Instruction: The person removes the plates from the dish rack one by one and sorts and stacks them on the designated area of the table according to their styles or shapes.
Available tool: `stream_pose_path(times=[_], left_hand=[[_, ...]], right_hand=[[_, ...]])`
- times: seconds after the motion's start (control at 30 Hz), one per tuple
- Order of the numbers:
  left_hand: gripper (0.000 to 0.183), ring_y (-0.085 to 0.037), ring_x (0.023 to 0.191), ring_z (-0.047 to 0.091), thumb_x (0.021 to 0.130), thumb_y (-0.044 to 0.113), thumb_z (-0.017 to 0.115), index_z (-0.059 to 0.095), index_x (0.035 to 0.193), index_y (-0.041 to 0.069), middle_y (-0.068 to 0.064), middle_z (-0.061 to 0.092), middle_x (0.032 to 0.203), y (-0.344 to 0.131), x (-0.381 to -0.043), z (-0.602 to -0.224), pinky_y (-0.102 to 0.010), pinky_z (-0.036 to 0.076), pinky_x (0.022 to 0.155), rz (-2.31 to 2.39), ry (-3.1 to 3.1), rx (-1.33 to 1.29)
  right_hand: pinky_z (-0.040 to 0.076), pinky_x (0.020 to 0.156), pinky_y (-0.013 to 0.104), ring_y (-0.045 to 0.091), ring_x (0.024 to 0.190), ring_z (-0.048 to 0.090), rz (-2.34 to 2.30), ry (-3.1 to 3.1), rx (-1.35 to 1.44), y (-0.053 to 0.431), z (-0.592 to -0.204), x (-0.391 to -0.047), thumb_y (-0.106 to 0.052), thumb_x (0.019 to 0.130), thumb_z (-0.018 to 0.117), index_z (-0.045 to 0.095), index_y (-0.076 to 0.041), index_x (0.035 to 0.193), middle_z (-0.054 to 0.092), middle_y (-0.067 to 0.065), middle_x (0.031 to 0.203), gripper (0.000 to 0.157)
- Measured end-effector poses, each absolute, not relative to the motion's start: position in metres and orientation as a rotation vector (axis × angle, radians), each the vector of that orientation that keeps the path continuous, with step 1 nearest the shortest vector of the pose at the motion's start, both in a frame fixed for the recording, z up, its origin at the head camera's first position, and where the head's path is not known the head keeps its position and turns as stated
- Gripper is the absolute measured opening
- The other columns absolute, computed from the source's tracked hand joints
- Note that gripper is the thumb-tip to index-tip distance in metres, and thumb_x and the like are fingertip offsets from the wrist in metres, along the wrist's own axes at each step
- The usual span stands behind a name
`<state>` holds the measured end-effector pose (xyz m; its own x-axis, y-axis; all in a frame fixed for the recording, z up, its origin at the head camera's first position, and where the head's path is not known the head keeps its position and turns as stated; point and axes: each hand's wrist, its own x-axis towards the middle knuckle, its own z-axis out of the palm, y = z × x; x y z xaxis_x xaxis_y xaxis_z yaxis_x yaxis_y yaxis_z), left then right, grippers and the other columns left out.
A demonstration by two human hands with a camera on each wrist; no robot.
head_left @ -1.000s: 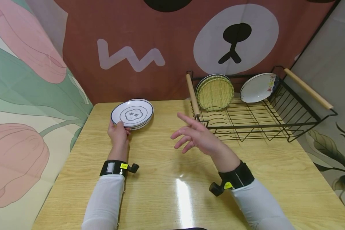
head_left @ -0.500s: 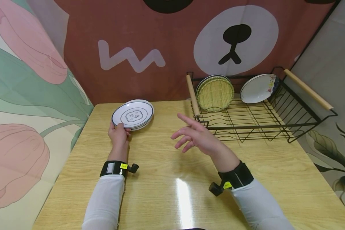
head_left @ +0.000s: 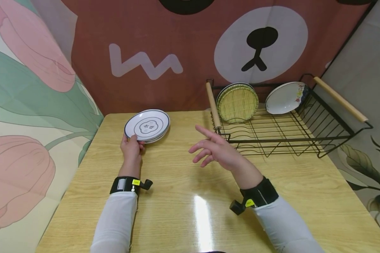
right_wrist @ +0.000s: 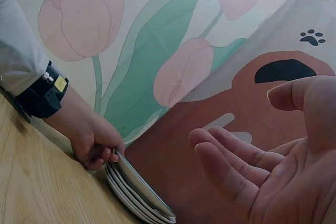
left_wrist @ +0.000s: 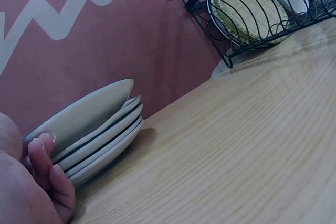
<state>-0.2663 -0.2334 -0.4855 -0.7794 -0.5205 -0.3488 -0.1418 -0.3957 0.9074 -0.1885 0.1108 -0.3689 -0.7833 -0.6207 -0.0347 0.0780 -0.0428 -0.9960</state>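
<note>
Your left hand (head_left: 131, 149) pinches the blue-rimmed plate (head_left: 148, 125) by one edge, tilted atop the plate stack (left_wrist: 106, 141); so lopsided a hold could let it slip (your right hand (head_left: 220, 151) is empty).

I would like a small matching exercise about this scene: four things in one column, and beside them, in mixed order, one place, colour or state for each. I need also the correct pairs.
Things:
1. top plate
2. right grip
3. disc
4. dish

Descriptions:
A. yellow-green, at the left side of the rack
B. white, with flowers near its right edge
C. held at its rim by the left grip
D. holding nothing

Right pairs: 1-C, 2-D, 3-A, 4-B
</note>
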Motion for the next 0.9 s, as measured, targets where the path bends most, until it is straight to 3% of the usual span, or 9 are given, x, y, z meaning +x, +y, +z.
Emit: stream_pose_path(times=[0.23,0.47,0.77,0.9], left_hand=[[0.056,-0.007,0.048,0.051,0.107,0.026,0.048,0.034,0.16,0.038,0.003,0.062,0.074,-0.2334,-0.2654,-0.4867,-0.02,0.043,0.046,-2.262,-1.597,0.885],[0.06,-0.008,0.044,0.051,0.104,0.015,0.045,0.036,0.159,0.036,0.002,0.061,0.067,-0.2331,-0.2659,-0.4879,-0.022,0.044,0.043,-2.285,-1.553,0.879],[0.064,-0.011,0.05,0.055,0.102,0.012,0.042,0.031,0.162,0.034,-0.002,0.064,0.083,-0.2325,-0.2657,-0.4852,-0.023,0.048,0.045,-2.286,-1.565,0.831],[0.064,-0.012,0.052,0.057,0.102,0.012,0.041,0.031,0.161,0.036,-0.003,0.065,0.091,-0.233,-0.2634,-0.4847,-0.024,0.049,0.046,-2.277,-1.571,0.848]], right_hand=[[0.064,0.069,0.036,0.023,0.086,0.078,-1.875,1.756,-0.559,0.1111,-0.3716,-0.1887,-0.02,0.104,0.051,0.02,-0.026,0.165,0.075,0.011,0.112,0.069],[0.064,0.068,0.036,0.023,0.085,0.078,-1.871,1.767,-0.553,0.1114,-0.3722,-0.1881,-0.021,0.103,0.052,0.021,-0.026,0.165,0.074,0.014,0.114,0.069],[0.064,0.068,0.036,0.024,0.086,0.078,-1.872,1.775,-0.572,0.1121,-0.3694,-0.1872,-0.022,0.104,0.053,0.019,-0.024,0.166,0.068,0.03,0.124,0.07],[0.064,0.068,0.036,0.024,0.087,0.078,-1.864,1.782,-0.576,0.1121,-0.3691,-0.1867,-0.023,0.103,0.053,0.019,-0.023,0.166,0.071,0.023,0.12,0.072]])
